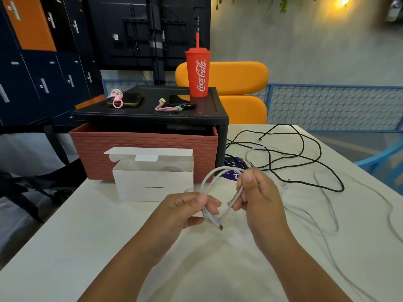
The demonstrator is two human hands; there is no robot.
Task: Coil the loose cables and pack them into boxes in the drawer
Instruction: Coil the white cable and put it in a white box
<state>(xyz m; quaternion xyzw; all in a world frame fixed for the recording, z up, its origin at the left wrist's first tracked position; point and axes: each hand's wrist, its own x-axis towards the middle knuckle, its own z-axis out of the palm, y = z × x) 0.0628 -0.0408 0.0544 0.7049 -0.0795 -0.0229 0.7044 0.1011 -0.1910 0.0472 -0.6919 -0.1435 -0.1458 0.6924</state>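
Note:
Both hands hold a white cable (209, 177) looped above the white table (109, 247). My left hand (185, 210) pinches the loop's lower end, where the plug (220, 226) sticks out. My right hand (257, 192) grips the loop's upper right side. The cable's loose length (327, 216) trails over the table to the right. An open white box (152, 182) stands just behind my left hand, with a coiled cable partly visible inside. Behind it is the red-brown drawer (144, 147), pulled out of a black stand (152, 114). A tangled black cable (301, 158) lies at the right.
On the black stand sit a red Coca-Cola cup (198, 73), two phones and pink cable ties (168, 108). A purple packet (233, 168) lies beside the drawer. An orange chair (239, 88) stands behind, a blue chair (379, 162) at the right table edge.

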